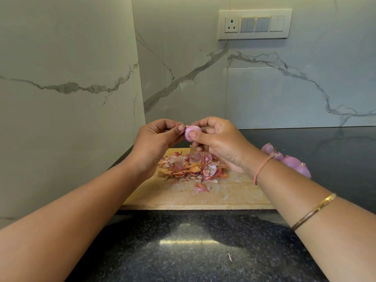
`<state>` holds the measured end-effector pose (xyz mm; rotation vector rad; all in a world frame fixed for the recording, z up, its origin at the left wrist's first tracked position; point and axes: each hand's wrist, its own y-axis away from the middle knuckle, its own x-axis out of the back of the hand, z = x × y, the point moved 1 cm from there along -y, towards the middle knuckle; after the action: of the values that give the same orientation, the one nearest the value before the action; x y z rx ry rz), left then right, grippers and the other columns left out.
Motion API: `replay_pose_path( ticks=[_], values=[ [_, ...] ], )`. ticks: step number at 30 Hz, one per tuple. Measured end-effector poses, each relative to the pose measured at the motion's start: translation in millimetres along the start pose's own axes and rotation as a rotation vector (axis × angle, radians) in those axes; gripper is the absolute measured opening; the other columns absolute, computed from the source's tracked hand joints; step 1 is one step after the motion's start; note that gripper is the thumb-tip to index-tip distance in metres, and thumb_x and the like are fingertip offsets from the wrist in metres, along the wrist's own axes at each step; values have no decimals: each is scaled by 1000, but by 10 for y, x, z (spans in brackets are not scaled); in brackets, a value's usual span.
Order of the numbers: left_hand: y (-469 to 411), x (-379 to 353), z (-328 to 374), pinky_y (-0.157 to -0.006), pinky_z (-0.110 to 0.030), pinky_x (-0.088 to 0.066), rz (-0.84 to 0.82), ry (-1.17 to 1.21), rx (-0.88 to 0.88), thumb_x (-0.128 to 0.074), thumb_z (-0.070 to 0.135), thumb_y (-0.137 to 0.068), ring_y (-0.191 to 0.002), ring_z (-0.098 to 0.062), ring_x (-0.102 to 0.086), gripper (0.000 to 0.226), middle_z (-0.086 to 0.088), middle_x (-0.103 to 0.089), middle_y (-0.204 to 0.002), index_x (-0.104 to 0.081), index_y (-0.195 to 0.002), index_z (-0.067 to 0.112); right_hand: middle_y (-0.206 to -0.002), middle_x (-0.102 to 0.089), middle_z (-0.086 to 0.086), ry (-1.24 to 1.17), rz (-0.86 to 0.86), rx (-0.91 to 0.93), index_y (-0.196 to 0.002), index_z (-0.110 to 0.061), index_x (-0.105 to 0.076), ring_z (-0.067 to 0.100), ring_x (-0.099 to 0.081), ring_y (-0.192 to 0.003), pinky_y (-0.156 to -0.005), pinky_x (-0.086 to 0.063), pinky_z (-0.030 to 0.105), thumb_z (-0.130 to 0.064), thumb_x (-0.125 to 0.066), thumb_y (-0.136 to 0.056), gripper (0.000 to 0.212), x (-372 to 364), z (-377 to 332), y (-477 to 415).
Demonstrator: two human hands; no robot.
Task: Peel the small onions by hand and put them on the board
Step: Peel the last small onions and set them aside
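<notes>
My left hand (156, 139): thumb and forefinger are pressed together on a brown scrap of skin at the onion's tip.
My right hand (219, 143): clamped on the small onion (192, 132), thumb across its front and fingers curled behind.
Onion in hand: held in the air between both hands, above the far edge of the board (223, 198). Most of what I can see of it is bare pink.
Step, as I judge it: pulling off the last bit of skin before setting the onion down.
Risk, slipping: the bare surface looks smooth, so a hard tug from my left hand could pop it out of my right and send it onto the counter (183, 251).
Risk, tearing: the scrap is small and may snap off, leaving the tip behind.
Risk, mixing: set down in the peels, a clean onion gets buried or picks up bits of skin.
Containers: there is no bowl or bin in sight, only the board.
On the board: a heap of peels (191, 167) toward its far edge, with one loose peel (201, 188) nearer me. I see no peeled onion there, though my right hand hides part of it.
Other onions (291, 160): in a row on the counter just off the board's right edge, some with flaps of skin. I cannot tell whether they are finished.
Stray scrap (230, 257): on the counter near its front edge.
</notes>
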<state>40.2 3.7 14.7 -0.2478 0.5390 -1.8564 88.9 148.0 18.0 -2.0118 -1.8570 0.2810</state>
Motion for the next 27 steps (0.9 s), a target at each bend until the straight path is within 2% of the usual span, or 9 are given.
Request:
replay_pose_path(
  ticks=[3,6,11,16,21,24,26,27],
  values=[
    [5,11,0,-83,-25,-54,-20,-26,-6,-61,3,-86,-85,-20,-66,13,-6,-68,-82,-67,-77,11,-81,-64,9,-39,-32,-21,-98,-6,-62,11,-55,-67,-65,-48,25,-5,-60,-90,8,-2,-5,8],
    [14,12,14,-87,-30,-55,-48,-28,5,-58,3,-87,-85,-23,-67,13,-5,-68,-79,-64,-78,10,-79,-60,10,-125,-68,-81,-99,-3,-62,12,-54,-64,-62,-47,26,-8,-52,-95,12,6,-14,14],
    [25,-12,43,-71,-21,-56,-132,69,32,-52,1,-90,-63,-17,-66,13,0,-66,-69,-57,-80,7,-80,-61,15,-262,-131,-185,-104,0,-57,14,-52,-62,-57,-45,25,-20,-43,-99,25,13,-56,29],
    [36,-29,20,-66,-18,-55,-133,124,74,-51,1,-91,-59,-15,-64,12,-4,-66,-73,-56,-82,7,-76,-60,14,-249,-111,-232,-102,0,-56,16,-51,-60,-58,-43,27,-27,-40,-101,32,-9,-43,34],
    [6,-3,-33,-74,-23,-57,-29,-54,46,-57,8,-91,-76,-20,-70,8,-8,-69,-82,-61,-84,7,-87,-61,16,-179,-72,-212,-109,-5,-53,19,-58,-66,-66,-53,32,-32,-54,-94,31,-45,-26,37],
    [11,-14,-36,-73,-24,-57,-16,-128,16,-56,10,-92,-78,-19,-71,9,-7,-70,-84,-60,-84,9,-91,-62,15,-76,-52,-147,-106,-8,-52,21,-59,-71,-76,-56,41,-16,-71,-82,31,-43,-9,35],
    [12,-19,-36,-74,-26,-57,-11,-155,9,-55,10,-93,-78,-19,-71,11,-7,-69,-85,-59,-83,10,-91,-63,16,-51,-6,-115,-104,-8,-52,23,-60,-73,-79,-57,46,-8,-74,-77,34,-35,-2,27],
    [14,-19,-35,-75,-27,-57,-14,-162,12,-55,10,-93,-78,-20,-71,11,-7,-69,-84,-58,-83,10,-90,-64,16,-67,5,-106,-103,-7,-54,21,-61,-72,-76,-58,43,-7,-73,-79,31,-29,-1,21]
  ],
)
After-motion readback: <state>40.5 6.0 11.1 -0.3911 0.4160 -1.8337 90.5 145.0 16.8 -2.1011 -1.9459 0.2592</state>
